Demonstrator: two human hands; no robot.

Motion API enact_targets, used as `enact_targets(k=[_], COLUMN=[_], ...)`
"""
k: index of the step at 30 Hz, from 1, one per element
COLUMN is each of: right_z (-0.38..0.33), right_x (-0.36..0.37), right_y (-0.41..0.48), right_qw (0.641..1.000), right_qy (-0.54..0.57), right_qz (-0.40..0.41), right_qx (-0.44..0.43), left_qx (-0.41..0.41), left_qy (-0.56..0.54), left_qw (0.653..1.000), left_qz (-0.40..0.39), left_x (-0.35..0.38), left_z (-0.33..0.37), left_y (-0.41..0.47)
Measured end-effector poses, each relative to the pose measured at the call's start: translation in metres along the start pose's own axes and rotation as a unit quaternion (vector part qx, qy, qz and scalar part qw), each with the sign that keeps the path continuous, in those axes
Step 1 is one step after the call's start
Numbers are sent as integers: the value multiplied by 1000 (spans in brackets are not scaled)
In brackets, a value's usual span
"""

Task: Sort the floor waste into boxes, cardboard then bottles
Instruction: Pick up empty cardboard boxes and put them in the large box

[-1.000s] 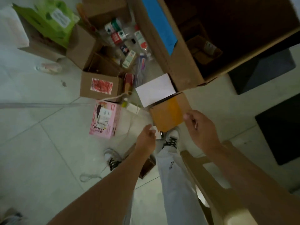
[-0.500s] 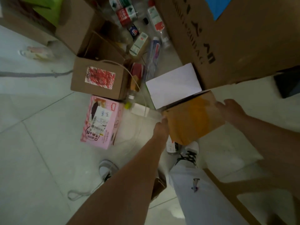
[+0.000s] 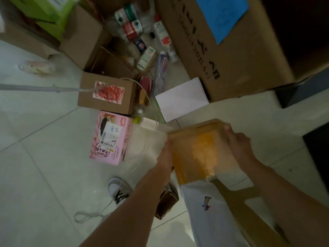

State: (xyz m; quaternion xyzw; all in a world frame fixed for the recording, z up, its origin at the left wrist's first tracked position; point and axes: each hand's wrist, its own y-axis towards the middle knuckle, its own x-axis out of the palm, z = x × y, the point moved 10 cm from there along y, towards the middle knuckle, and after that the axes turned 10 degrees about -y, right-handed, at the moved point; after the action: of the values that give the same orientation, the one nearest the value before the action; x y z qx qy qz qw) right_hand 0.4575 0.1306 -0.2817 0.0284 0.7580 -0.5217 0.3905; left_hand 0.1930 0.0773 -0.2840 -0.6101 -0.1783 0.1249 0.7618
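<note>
Both hands clamped on one cardboard box (image 3: 197, 148), orange-taped on top, held off the floor (image 3: 44, 166) above the right leg (image 3: 210, 211). Left hand (image 3: 164, 157) gripping the box's left edge, fingers hidden behind it; right hand (image 3: 238, 145) wrapped over the far right corner, fingertips on the top face. Box tilted slightly, near end low.

Just beyond the held box: white sheet (image 3: 181, 99) lying flat, touching the foot of a big cardboard carton (image 3: 231, 50) with black print and a blue patch. Left of the sheet: pink box (image 3: 111, 138) with a shipping label, lying on the floor, touching a small open brown box (image 3: 106, 93) bearing a red-scribbled sticker. White cord (image 3: 142, 97) running over that brown box and trailing down across the floor to a loop near the left shoe (image 3: 119, 190).

Heap of plastic bottles (image 3: 142, 38) on the floor between the small brown box and the big carton; count not readable, picture blurred. Green box (image 3: 44, 13) at top left beside more brown cardboard. Small dark box (image 3: 167, 202) on the floor between the feet.
</note>
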Motion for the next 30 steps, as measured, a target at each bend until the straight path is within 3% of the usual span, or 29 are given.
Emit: enact_targets(k=[4, 7, 10, 13, 16, 20, 22, 25, 30], right_z=[-23, -70, -104, -135, -155, -171, -176, -177, -178], right_x=[-33, -64, -86, -119, -167, -223, -241, -267, -302], right_y=[-104, -181, -243, -285, -306, -311, -305, -287, -253], right_qw=[989, 983, 980, 971, 936, 883, 886, 900, 900], right_qy=[143, 180, 170, 150, 231, 390, 383, 350, 312], right_qz=[16, 19, -13, 10, 43, 45, 66, 96, 25], right_qx=[27, -34, -99, -187, -263, -259, -255, -241, -303], left_qx=[4, 81, 158, 210, 224, 230, 206, 274, 375], left_qy=[38, 49, 103, 139, 84, -23, -7, 77, 60], left_qw=[999, 996, 981, 964, 964, 963, 964, 938, 904], left_qz=[12, -4, -48, -83, -115, -136, -169, -197, -194], left_x=[-30, -46, -49, -47, -35, -7, 22, 68, 110], left_z=[24, 75, 128, 171, 202, 231, 237, 252, 282], left_y=[-78, -134, -177, -209, -237, -268, -277, -290, -298])
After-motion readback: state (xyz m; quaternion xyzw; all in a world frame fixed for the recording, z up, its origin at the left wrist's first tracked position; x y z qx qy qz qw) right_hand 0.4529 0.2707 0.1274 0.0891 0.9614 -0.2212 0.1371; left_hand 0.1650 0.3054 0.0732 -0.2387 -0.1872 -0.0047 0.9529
